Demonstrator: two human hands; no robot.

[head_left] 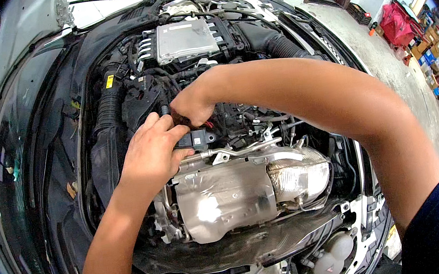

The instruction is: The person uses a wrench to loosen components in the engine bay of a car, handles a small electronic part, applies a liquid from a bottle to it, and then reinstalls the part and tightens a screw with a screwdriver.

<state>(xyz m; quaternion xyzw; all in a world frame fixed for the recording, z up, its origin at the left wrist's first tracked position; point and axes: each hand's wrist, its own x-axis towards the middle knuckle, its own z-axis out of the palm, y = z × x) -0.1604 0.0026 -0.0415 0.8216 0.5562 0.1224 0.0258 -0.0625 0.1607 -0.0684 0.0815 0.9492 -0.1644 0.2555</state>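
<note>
Over the middle of an open engine bay, my left hand (156, 147) has its thumb and index finger on either side of a small black box-shaped part (198, 139) with a pale label. Its other fingers are bent and point away from me. My right hand (194, 106) reaches in from the right and is curled downward just beyond the left fingertips. Shadow covers its fingers, so what they hold is hidden. A bit of red (209, 123) shows beside it among dark hoses. Nearer to me lies a shiny metal heat shield (227, 199), with a thin metal pipe (248, 147) above it.
A silver-topped control unit (185, 40) sits at the far side of the bay. Ribbed black air ducts (107, 104) run along the left. The raised hood (26, 34) stands at the far left. A white plastic reservoir (333, 257) is near right. Boxes and a red bag (398, 24) lie beyond.
</note>
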